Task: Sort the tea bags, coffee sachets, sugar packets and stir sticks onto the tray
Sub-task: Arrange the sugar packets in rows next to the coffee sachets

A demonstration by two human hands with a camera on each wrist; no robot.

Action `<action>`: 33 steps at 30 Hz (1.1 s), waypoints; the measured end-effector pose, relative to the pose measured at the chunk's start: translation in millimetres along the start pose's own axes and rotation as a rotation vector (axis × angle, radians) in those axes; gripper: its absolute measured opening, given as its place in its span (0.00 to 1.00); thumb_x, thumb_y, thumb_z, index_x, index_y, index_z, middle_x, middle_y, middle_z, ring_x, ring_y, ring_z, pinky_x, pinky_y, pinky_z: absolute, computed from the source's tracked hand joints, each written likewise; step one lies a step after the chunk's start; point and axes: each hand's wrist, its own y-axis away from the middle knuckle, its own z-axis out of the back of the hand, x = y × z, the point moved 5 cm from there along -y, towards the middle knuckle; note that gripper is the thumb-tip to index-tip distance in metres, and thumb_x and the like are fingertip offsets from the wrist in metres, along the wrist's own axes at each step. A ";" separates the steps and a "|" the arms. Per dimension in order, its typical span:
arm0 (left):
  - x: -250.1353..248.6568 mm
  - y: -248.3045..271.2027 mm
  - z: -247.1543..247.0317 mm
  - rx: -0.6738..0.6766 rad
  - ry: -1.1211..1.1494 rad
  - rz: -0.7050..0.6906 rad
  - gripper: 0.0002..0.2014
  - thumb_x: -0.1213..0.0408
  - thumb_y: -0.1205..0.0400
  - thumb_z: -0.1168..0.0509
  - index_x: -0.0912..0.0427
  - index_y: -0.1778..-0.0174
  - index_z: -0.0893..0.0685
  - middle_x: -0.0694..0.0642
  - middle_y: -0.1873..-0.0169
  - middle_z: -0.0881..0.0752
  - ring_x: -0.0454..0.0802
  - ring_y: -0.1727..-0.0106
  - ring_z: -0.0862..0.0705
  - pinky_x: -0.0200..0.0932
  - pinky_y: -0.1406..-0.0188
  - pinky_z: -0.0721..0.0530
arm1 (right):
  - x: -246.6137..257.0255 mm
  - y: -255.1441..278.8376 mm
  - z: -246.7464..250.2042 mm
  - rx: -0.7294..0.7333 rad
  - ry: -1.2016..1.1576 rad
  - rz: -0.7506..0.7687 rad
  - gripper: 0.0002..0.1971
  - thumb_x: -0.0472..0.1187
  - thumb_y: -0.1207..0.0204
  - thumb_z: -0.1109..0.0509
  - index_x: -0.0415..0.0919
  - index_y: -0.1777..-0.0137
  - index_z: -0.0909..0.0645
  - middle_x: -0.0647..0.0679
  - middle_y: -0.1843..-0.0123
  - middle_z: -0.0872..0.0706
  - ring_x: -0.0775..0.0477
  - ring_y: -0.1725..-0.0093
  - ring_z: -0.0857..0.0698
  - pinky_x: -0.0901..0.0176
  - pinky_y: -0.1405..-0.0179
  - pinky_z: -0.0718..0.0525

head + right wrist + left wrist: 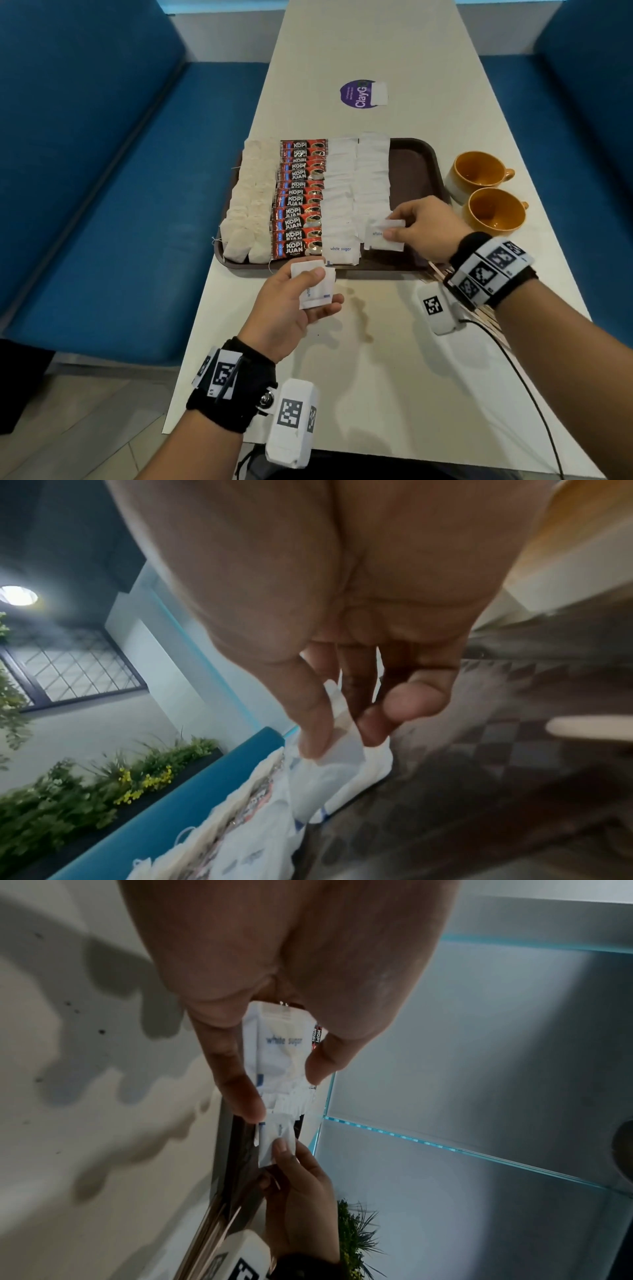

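A long pale counter (394, 342) is seen running up the frame's centre. A brown tray (411, 161) is set on it at mid-frame, two orange cups (479, 171) just to its right, a purple sticker (356, 94) above, wooden stir sticks (438, 270) at the tray's lower right corner.

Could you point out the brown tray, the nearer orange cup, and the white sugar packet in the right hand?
Brown plastic tray (412, 164): head view, bare floor near its far right corner.
Nearer orange ceramic cup (495, 209): head view, its inside.
White paper sugar packet in the right hand (378, 236): head view, its printed face.
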 end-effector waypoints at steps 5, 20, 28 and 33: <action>3.5 -2.3 4.2 0.016 0.019 0.006 0.09 0.72 0.14 0.34 0.64 0.38 0.15 0.67 0.49 0.12 0.69 0.54 0.10 0.48 0.62 0.09 | -0.4 -21.3 -8.8 0.002 0.150 -0.022 0.11 0.46 0.25 0.17 0.46 0.44 0.10 0.51 0.45 0.12 0.50 0.46 0.16 0.57 0.47 0.21; 4.8 -4.6 4.0 0.131 -0.010 -0.019 0.27 0.90 0.18 0.53 0.69 0.28 0.22 0.77 0.39 0.14 0.81 0.43 0.12 0.61 0.43 0.09 | 23.6 7.5 -13.2 -0.015 0.011 0.085 0.10 0.51 0.26 0.18 0.51 0.52 0.14 0.51 0.56 0.13 0.59 0.62 0.16 0.65 0.63 0.24; 5.3 1.9 -5.7 0.202 -0.116 -0.041 0.22 0.85 0.15 0.40 0.66 0.27 0.20 0.74 0.38 0.12 0.81 0.44 0.12 0.61 0.48 0.08 | 41.4 51.2 -28.3 0.067 -0.155 0.184 0.12 0.55 0.24 0.20 0.56 0.44 0.12 0.55 0.53 0.11 0.60 0.61 0.14 0.67 0.56 0.18; 4.1 8.7 -8.6 0.149 -0.249 -0.067 0.17 0.78 0.17 0.31 0.65 0.32 0.18 0.69 0.51 0.08 0.67 0.57 0.08 0.51 0.61 0.08 | 39.5 63.9 -34.2 0.103 -0.127 0.208 0.13 0.50 0.24 0.20 0.53 0.40 0.10 0.54 0.56 0.10 0.55 0.59 0.13 0.59 0.51 0.13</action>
